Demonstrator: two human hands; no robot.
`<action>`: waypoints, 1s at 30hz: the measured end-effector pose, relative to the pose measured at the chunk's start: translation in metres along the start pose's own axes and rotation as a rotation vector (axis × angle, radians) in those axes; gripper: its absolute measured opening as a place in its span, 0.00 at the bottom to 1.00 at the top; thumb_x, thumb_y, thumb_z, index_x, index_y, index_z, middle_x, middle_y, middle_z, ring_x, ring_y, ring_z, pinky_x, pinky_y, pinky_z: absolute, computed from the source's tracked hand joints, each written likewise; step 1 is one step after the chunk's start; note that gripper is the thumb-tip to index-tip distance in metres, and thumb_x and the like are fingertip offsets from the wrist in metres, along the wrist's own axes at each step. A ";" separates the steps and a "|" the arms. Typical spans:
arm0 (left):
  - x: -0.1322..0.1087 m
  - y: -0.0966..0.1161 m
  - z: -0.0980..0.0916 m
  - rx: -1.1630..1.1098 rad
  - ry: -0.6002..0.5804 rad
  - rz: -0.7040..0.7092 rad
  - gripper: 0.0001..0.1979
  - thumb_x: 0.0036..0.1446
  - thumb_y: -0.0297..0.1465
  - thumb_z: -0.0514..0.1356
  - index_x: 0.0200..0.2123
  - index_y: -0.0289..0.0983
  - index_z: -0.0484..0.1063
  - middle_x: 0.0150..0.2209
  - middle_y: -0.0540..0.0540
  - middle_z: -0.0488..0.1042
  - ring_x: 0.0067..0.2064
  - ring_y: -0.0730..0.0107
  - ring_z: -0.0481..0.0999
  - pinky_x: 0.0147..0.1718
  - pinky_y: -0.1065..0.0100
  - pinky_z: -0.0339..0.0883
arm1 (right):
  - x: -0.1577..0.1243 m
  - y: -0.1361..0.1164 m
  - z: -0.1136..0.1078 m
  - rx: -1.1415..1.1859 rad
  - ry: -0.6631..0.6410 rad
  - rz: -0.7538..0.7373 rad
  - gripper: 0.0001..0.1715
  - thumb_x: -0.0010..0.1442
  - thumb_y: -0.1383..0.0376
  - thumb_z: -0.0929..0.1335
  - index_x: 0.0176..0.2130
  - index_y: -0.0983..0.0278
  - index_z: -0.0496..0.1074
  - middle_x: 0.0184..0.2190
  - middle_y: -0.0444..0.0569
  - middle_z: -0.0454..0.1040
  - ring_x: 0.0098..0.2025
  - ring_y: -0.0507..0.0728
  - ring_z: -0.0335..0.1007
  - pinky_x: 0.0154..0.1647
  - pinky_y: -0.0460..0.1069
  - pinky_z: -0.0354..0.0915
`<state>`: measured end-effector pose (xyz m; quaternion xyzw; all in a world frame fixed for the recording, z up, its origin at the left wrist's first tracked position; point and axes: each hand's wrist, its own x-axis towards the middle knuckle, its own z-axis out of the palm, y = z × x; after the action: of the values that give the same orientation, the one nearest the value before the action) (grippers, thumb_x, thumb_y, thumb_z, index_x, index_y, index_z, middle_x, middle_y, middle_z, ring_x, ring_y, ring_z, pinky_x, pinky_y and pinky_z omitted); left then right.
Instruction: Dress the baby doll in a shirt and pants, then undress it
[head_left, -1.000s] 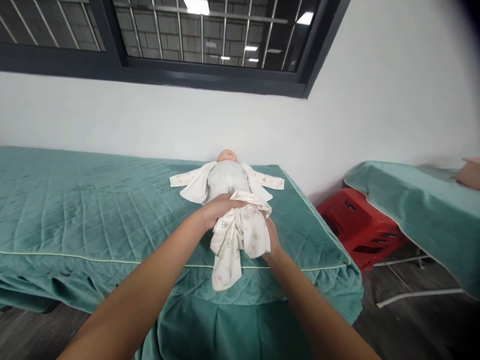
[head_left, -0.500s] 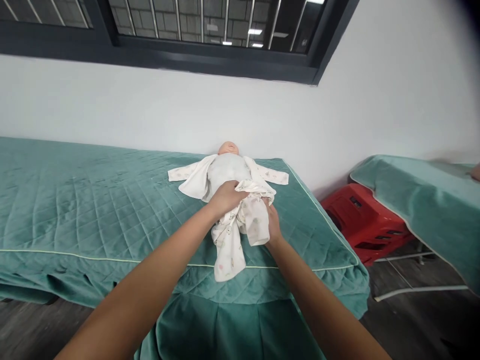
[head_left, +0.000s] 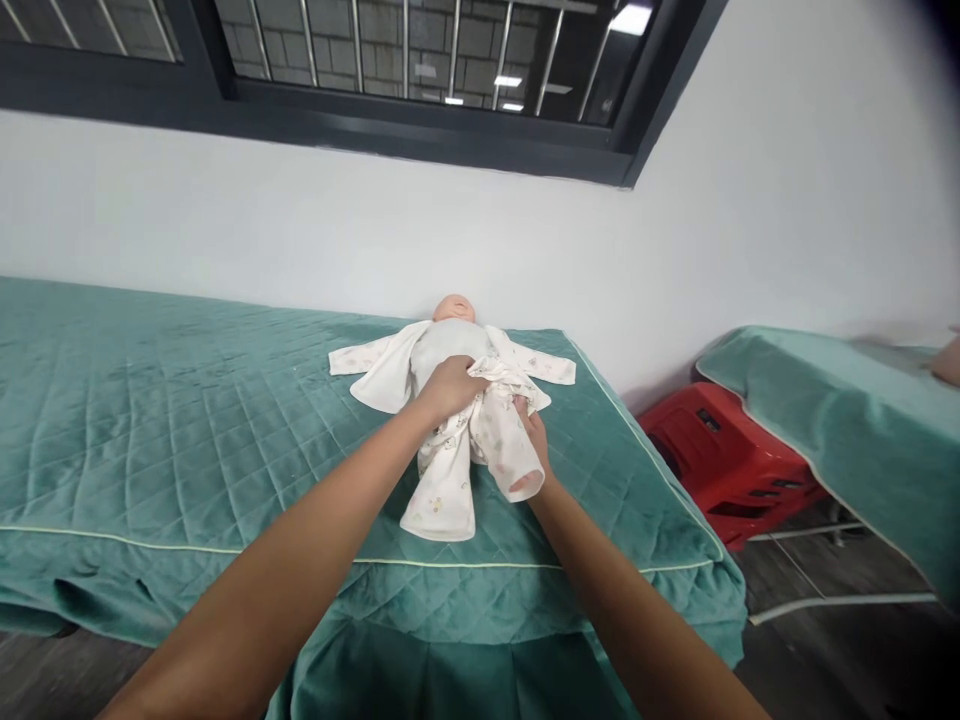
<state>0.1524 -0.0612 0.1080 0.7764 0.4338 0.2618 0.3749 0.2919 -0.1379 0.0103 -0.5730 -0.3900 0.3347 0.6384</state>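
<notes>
A baby doll (head_left: 448, 342) lies on its back on the green quilted bed cover (head_left: 187, 420), its head toward the wall. It wears an open white jacket (head_left: 386, 375) with both sleeves spread out. White patterned baby pants (head_left: 444, 495) cover its lower body, the waist bunched up. My left hand (head_left: 453, 386) is closed on the waistband at the doll's middle. At the right side of the pants, my right hand (head_left: 534, 432) grips the cloth by the upper leg; its fingers are partly hidden. Something pinkish shows inside the right leg opening.
A white wall (head_left: 300, 230) with a dark-framed, barred window (head_left: 420, 120) stands behind the bed. To the right are a red plastic stool (head_left: 724, 455) and a second green-covered bed (head_left: 817, 400). Part of another person's hand (head_left: 947, 362) shows at the right edge.
The left pant leg has shifted up and left, away from the bed's front edge. The right pant leg has swung slightly down and right. Both hands keep hold of the pants.
</notes>
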 end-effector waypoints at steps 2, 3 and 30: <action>0.006 -0.003 0.000 0.033 0.026 0.014 0.13 0.53 0.35 0.60 0.38 0.32 0.77 0.41 0.40 0.80 0.43 0.59 0.77 0.41 0.67 0.66 | -0.001 -0.006 0.003 0.050 0.031 0.030 0.32 0.58 0.41 0.64 0.47 0.61 0.73 0.45 0.50 0.79 0.49 0.63 0.73 0.50 0.55 0.68; 0.009 -0.004 0.001 0.052 0.037 0.017 0.13 0.53 0.34 0.60 0.39 0.33 0.77 0.41 0.40 0.80 0.43 0.59 0.77 0.41 0.67 0.66 | -0.001 -0.009 0.004 0.070 0.046 0.045 0.31 0.58 0.41 0.65 0.46 0.62 0.74 0.45 0.51 0.79 0.49 0.63 0.73 0.50 0.55 0.69; -0.010 -0.082 -0.007 -0.971 -0.181 0.027 0.14 0.53 0.39 0.67 0.37 0.35 0.72 0.31 0.50 0.71 0.31 0.75 0.70 0.31 0.75 0.61 | 0.040 -0.078 -0.001 -0.405 -0.686 -0.151 0.16 0.56 0.58 0.72 0.44 0.60 0.74 0.40 0.45 0.76 0.42 0.57 0.70 0.44 0.50 0.65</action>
<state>0.1036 -0.0390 0.0444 0.5373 0.2175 0.3700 0.7261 0.3104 -0.1125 0.0921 -0.5120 -0.6795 0.3751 0.3679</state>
